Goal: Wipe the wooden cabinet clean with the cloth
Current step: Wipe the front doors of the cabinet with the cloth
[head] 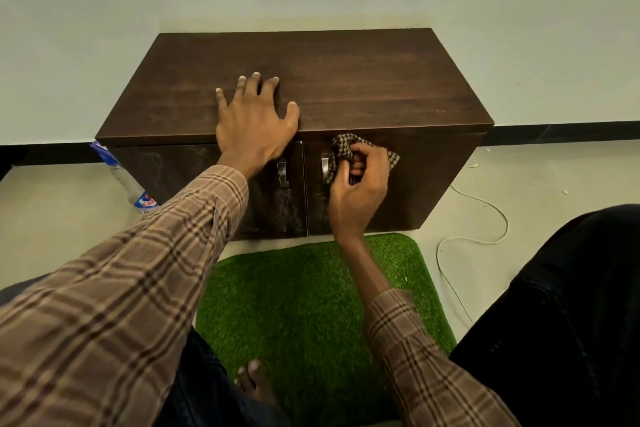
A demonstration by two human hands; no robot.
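A low dark wooden cabinet (363,80) with two front doors stands against the wall. My left hand (254,118) lies flat on its top near the front edge, fingers spread. My right hand (360,184) grips a bunched brown checked cloth (341,146) and holds it against the upper part of the right door, just right of that door's metal handle (324,166). The left door (194,180) looks dusty and carries its own handle (283,174).
A green grass-like mat (311,305) lies on the floor in front of the cabinet, with my bare toes (254,378) on it. A plastic bottle (131,187) leans at the cabinet's left side. A white cable (485,239) loops on the floor at right. My dark trouser leg (571,322) fills the lower right.
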